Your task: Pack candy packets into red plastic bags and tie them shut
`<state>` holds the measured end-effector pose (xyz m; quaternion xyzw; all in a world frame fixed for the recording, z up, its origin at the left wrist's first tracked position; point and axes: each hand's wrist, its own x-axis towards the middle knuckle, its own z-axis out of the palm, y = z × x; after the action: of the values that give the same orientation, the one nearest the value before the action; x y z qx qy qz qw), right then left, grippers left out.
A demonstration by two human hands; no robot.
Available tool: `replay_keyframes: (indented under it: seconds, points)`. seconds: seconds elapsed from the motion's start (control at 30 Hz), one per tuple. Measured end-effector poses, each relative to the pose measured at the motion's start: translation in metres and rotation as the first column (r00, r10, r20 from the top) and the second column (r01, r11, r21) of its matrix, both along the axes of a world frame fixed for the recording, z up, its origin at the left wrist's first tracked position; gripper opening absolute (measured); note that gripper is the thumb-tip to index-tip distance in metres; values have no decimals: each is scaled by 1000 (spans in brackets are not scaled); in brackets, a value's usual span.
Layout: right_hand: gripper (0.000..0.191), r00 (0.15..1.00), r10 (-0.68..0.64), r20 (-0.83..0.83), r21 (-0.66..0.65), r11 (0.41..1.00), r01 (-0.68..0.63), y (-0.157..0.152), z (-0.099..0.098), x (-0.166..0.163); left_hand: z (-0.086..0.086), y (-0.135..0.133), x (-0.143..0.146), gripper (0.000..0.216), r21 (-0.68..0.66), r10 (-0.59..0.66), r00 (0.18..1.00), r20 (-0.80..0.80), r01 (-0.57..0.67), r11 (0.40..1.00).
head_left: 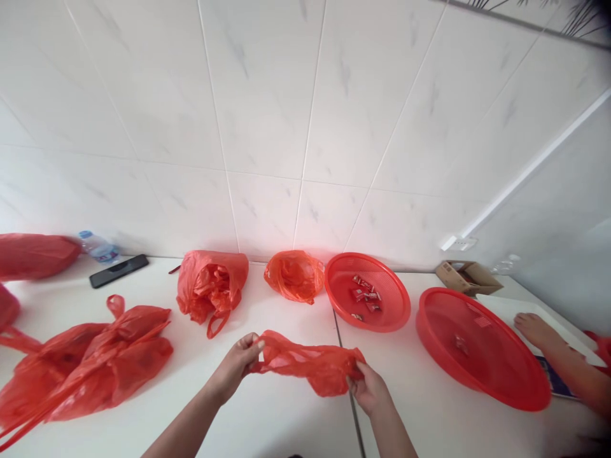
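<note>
A thin red plastic bag [310, 362] is stretched sideways between my two hands, above the white table. My left hand [237, 364] pinches its left end between thumb and fingers. At the other end, my right hand [368, 387] grips the crumpled plastic. Behind the bag stands an open orange-red bag [294, 275], and beside that a red mesh basket [398, 299] with several small wrapped packets [366, 294] in it. What the held bag contains, if anything, cannot be made out.
Left: filled red bags [119, 356], a bag stuffed with plastic [214, 286], a phone [119, 271] and a water bottle [99, 248]. Right: a second red basket [482, 356], a cardboard box [470, 278] and another person's arm [568, 359]. A tiled wall [267, 127] rises behind.
</note>
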<state>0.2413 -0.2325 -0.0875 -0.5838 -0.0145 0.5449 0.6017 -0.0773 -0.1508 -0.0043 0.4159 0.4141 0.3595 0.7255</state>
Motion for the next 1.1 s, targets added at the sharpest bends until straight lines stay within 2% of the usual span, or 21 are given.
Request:
replay_keyframes:
  seconds: [0.07, 0.13, 0.2, 0.23, 0.27, 0.33, 0.37, 0.43, 0.57, 0.7, 0.83, 0.9, 0.93, 1.0, 1.07, 1.1]
  points:
    - [17, 996, -42, -77, 16, 999, 44, 4, 3, 3, -1, -4, -2, 38, 55, -106, 964, -244, 123, 991]
    - [19, 989, -60, -134, 54, 996, 68, 7, 8, 7, -5, -11, -3, 34, 43, -183, 877, -445, 225, 973]
    - [22, 983, -62, -173, 93, 992, 79, 9, 14, 11, -9, -18, -4, 27, -19, -255, 809, -529, 289, 957]
    - [22, 981, -59, -186, 105, 991, 80, 9, 16, 12, -11, -21, -4, 25, -44, -283, 810, -514, 304, 952]
    - [22, 979, -54, -195, 107, 991, 76, 9, 18, 13, -12, -22, -3, 24, -54, -292, 839, -459, 301, 952]
    - [18, 977, -45, -208, 86, 994, 64, 7, 21, 14, -13, -23, -3, 29, -58, -235, 939, -250, 228, 972]
    - [15, 976, -41, -214, 65, 996, 56, 6, 21, 14, -13, -21, -2, 33, -68, -165, 978, -124, 158, 985]
    - [9, 974, -27, -227, 28, 999, 34, 2, 21, 13, -11, -17, -1, 37, -123, -3, 997, 76, 12, 992]
    - [10, 963, 31, -268, 23, 999, -26, -2, 19, 7, -8, -9, 2, 28, -281, 210, 948, 239, -140, 949]
    - [8, 938, 21, -346, 131, 991, 26, 1, 16, 3, -14, -9, 4, 23, -417, 318, 882, 347, -159, 895]
    - [11, 938, 6, -347, 190, 980, 64, 3, 20, -5, -20, -9, 6, 21, -445, 381, 817, 432, -174, 878]
    - [12, 949, 74, -307, 226, 974, -2, 0, 26, -11, -20, -6, 7, 20, -449, 408, 792, 455, -192, 873]
    - [19, 959, 145, -243, 250, 965, -83, -3, 29, -14, -20, -5, 7, 18, -445, 415, 788, 454, -202, 872]
    - [44, 938, 345, -31, 245, 913, -327, -9, 34, -22, -18, -2, 6, 15, -431, 411, 806, 426, -219, 876]
    - [59, 814, 555, 172, 114, 809, -576, -16, 37, -30, -19, -2, 7, 15, -420, 384, 840, 384, -212, 882]
    - [56, 742, 633, 221, 37, 755, -655, -18, 37, -33, -20, -2, 7, 16, -418, 363, 856, 368, -196, 887]
